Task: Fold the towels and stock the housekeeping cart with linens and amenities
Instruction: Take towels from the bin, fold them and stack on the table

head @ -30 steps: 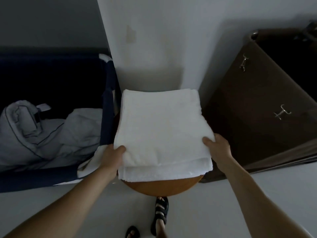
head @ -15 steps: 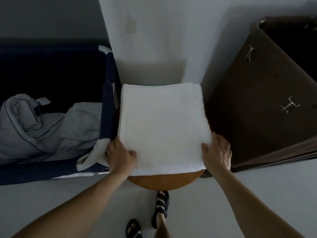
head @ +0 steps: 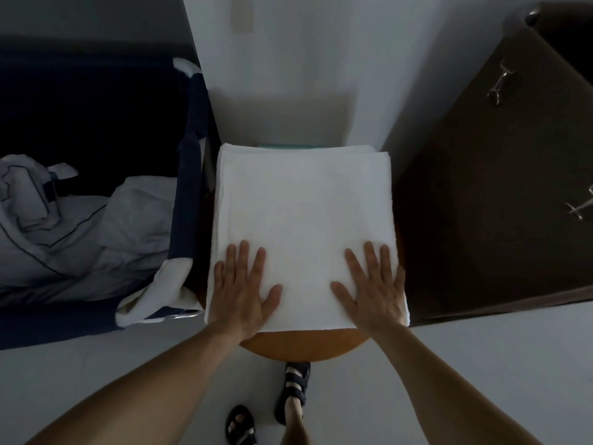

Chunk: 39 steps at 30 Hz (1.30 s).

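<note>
A folded white towel (head: 303,207) lies flat on a round orange-brown stool (head: 305,345) against the white wall. My left hand (head: 242,290) lies palm down on the towel's near left corner, fingers straight and spread. My right hand (head: 373,289) lies the same way on the near right corner. Neither hand grips anything. A thin green edge (head: 285,146) shows under the towel's far side.
A dark blue linen bin (head: 189,187) with crumpled pale bedding (head: 73,232) stands to the left, a white cloth (head: 167,284) draped over its corner. A dark brown cabinet (head: 487,194) with metal handles stands to the right. My sandalled feet (head: 293,390) are below the stool on the pale floor.
My hands let go of the towel's side edges and moved onto its top, now flat with fingers spread. The towel's near fold has been laid down flush.
</note>
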Each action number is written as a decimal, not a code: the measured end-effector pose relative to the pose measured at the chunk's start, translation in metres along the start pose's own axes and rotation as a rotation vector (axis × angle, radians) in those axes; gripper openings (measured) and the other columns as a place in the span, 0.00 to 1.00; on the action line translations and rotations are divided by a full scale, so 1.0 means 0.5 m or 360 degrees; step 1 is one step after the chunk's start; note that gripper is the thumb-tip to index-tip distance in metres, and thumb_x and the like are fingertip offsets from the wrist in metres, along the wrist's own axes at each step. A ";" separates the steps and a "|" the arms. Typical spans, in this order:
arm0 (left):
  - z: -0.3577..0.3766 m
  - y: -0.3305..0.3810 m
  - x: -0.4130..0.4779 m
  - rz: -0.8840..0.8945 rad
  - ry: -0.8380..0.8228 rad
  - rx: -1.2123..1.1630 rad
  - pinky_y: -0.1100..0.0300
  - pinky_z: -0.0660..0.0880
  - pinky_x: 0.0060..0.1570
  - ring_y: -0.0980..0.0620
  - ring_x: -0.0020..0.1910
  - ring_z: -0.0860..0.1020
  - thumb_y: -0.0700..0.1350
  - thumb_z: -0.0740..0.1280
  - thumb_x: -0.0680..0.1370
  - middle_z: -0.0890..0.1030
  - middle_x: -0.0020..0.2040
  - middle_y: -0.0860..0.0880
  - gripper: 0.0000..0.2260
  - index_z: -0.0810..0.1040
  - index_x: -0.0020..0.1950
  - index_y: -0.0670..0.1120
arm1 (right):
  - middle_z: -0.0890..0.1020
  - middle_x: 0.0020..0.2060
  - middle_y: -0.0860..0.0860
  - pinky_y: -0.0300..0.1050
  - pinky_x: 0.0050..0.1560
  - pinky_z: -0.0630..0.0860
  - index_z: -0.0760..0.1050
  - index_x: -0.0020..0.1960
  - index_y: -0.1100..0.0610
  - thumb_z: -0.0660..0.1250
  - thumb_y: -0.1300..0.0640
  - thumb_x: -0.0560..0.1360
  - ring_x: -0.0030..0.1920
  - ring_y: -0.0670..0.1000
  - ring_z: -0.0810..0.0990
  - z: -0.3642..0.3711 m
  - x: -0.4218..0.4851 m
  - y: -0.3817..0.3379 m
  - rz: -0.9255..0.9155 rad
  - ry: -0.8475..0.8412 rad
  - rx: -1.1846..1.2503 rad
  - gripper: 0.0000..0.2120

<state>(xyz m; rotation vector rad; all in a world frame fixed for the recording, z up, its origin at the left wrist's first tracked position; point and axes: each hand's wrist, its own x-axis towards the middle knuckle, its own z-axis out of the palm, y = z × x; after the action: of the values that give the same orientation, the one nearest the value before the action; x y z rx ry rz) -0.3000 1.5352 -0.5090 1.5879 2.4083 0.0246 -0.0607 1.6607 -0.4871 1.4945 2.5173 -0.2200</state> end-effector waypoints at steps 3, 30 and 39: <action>-0.011 0.001 -0.001 0.0009 -0.0004 0.0000 0.44 0.34 0.75 0.45 0.75 0.26 0.71 0.32 0.74 0.27 0.77 0.46 0.37 0.27 0.76 0.53 | 0.25 0.75 0.48 0.63 0.76 0.35 0.29 0.77 0.41 0.28 0.26 0.72 0.74 0.55 0.22 -0.015 0.000 -0.004 -0.0003 -0.0021 -0.0037 0.38; -0.064 0.023 0.162 0.0027 -0.0099 -0.0006 0.44 0.29 0.73 0.47 0.74 0.24 0.71 0.34 0.74 0.26 0.76 0.48 0.36 0.28 0.76 0.56 | 0.28 0.77 0.49 0.64 0.76 0.34 0.28 0.78 0.44 0.33 0.28 0.75 0.76 0.55 0.26 -0.062 0.124 -0.009 -0.0140 0.0005 0.0022 0.37; -0.215 -0.075 0.193 -0.0128 0.0086 0.0171 0.39 0.41 0.75 0.43 0.78 0.36 0.67 0.36 0.76 0.40 0.81 0.47 0.37 0.41 0.81 0.50 | 0.38 0.79 0.49 0.63 0.76 0.36 0.41 0.80 0.44 0.37 0.26 0.75 0.78 0.55 0.32 -0.169 0.200 -0.076 -0.0299 0.0196 0.0169 0.38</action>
<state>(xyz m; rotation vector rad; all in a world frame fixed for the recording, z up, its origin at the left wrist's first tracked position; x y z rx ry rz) -0.3934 1.6210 -0.4305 1.5525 2.5524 -0.0791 -0.1492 1.7471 -0.4295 1.3453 2.7878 -0.3038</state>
